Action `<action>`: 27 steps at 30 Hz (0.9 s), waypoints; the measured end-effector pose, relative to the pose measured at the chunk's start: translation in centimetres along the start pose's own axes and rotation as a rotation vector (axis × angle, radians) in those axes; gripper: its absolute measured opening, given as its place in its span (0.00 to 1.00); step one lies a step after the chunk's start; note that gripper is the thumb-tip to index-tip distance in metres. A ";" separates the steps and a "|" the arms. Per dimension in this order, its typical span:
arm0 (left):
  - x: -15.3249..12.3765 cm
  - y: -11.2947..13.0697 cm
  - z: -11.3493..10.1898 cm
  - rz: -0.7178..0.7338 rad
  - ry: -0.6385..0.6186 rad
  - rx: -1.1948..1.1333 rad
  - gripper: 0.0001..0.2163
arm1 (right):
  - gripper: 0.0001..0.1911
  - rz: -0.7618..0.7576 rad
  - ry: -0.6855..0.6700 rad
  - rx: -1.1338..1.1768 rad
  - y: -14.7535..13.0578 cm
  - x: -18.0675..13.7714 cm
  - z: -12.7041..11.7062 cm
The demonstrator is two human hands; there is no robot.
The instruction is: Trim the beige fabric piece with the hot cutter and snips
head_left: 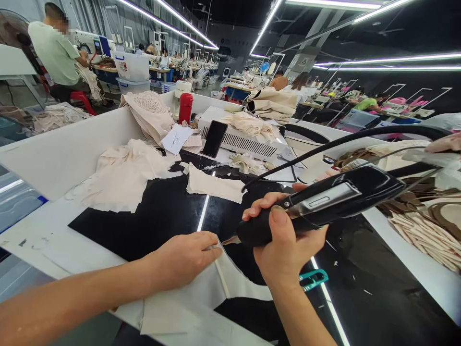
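Cream cloth is lying in a loose heap (117, 170) beyond the left hand (185, 257), off to the left of its fingers. That hand's thumb and forefinger are pressing together, apparently clamping the edge of a pale fabric piece (239, 282) over the dark tabletop (378, 283). The piece is spreading from those fingertips toward the right wrist, a narrow cream band (222, 278) running down it near the pinch. Farther out past the left fingers, a cut panel (212, 185) is lying flat, and behind it a phone (214, 138) is leaning against a vented box (259, 148). The right hand (286, 250) is gripping a black handheld tool (324, 216), fingers and thumb wrapping round its body. The tool's rounded end is pointing toward the left fingers; whether it is touching cloth, I cannot tell. Beside the right wrist a teal thing (315, 278) is showing, partly hidden. Farthest right of the fingers, fabric strips (428, 235) are lying bundled.

The step in hand seems to be steadying the piece while holding the tool close; the next move is probably calling for a firm left pinch and keeping the tool's end clear of those fingertips.
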State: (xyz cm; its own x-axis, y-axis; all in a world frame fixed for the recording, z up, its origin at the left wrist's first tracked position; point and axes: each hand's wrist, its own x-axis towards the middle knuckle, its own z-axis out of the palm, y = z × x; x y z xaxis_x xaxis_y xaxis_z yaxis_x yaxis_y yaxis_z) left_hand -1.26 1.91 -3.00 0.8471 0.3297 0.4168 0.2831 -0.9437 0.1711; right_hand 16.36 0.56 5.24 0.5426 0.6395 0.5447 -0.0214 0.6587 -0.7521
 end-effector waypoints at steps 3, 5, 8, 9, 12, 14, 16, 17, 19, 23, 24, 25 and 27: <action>0.0 0.1 0.0 -0.007 0.000 -0.009 0.14 | 0.26 0.005 0.006 -0.008 0.1 0.0 0.1; -0.1 0.2 0.0 -0.009 -0.004 -0.005 0.15 | 0.25 0.004 0.004 0.001 0.1 0.0 0.1; -0.2 0.2 0.2 -0.007 -0.005 0.006 0.16 | 0.25 0.003 -0.012 0.032 0.1 -0.1 0.1; -0.2 0.1 0.2 -0.006 -0.005 0.011 0.16 | 0.24 0.005 -0.018 0.038 0.1 -0.2 0.1; -0.1 0.1 0.1 0.004 -0.006 0.016 0.15 | 0.24 0.012 -0.021 0.033 0.2 -0.3 0.1; -0.1 0.2 0.0 0.011 -0.004 0.016 0.15 | 0.23 0.011 -0.019 0.021 0.2 -0.4 0.0; -0.1 0.2 0.0 0.012 0.003 0.016 0.14 | 0.23 0.005 -0.026 0.015 0.3 -0.4 -0.1; -0.1 0.2 0.0 0.013 0.005 0.016 0.14 | 0.23 0.001 -0.033 0.015 0.4 -0.4 -0.1; -0.2 0.1 0.1 0.009 0.005 0.014 0.14 | 0.23 -0.006 -0.039 0.007 0.4 -0.5 -0.1; -0.3 0.1 0.2 -0.012 -0.018 0.006 0.13 | 0.22 -0.003 -0.027 -0.022 0.2 -0.6 0.1; -0.3 0.1 0.1 -0.014 -0.020 0.006 0.13 | 0.22 0.003 -0.024 -0.020 0.1 -0.6 0.1; -0.3 0.1 0.1 -0.015 -0.020 0.007 0.13 | 0.22 0.006 -0.019 -0.015 0.0 -0.5 0.0; -0.3 0.1 0.0 -0.011 -0.022 0.015 0.14 | 0.22 0.003 -0.002 -0.009 -0.3 -0.5 -0.2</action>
State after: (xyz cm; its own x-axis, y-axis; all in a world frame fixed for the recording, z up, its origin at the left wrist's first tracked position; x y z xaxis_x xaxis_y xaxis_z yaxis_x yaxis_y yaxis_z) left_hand -1.49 1.74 -3.09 0.8535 0.3393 0.3955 0.2989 -0.9405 0.1619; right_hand 16.31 -0.04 5.11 0.5408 0.6424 0.5430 -0.0156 0.6531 -0.7571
